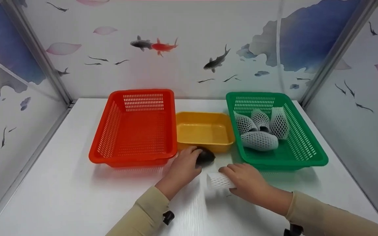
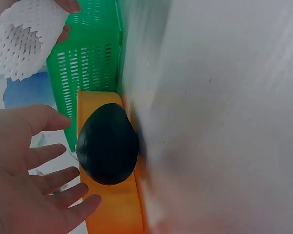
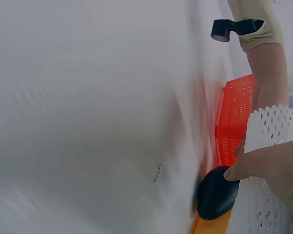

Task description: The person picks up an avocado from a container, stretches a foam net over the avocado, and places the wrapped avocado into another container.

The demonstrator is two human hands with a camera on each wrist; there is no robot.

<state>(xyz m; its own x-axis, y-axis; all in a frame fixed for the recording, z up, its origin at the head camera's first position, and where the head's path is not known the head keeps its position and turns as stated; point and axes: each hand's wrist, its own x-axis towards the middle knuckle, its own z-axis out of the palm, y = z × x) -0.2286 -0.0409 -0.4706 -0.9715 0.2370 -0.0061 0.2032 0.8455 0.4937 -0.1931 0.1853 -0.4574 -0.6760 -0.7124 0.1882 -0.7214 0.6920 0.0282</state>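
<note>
A dark, smooth, egg-shaped fruit (image 1: 206, 157) lies on the table just in front of the yellow bin (image 1: 205, 147). My left hand (image 1: 183, 168) is beside it on the left. In the left wrist view its fingers (image 2: 63, 175) are spread and fairly straight, with the fruit (image 2: 107, 144) just past their tips. To the right, my right hand (image 1: 246, 182) grips a white foam net sleeve (image 1: 218, 181), whose open end faces left toward the fruit. In the right wrist view the thumb lies along the outside of the sleeve (image 3: 263, 204).
A red basket (image 1: 133, 160) stands at the left, with the yellow bin between it and a green basket (image 1: 284, 162). Several net-wrapped pieces (image 1: 259, 141) lie in the green basket. Printed panels (image 1: 189, 65) wall the table (image 1: 61, 196) at back and sides.
</note>
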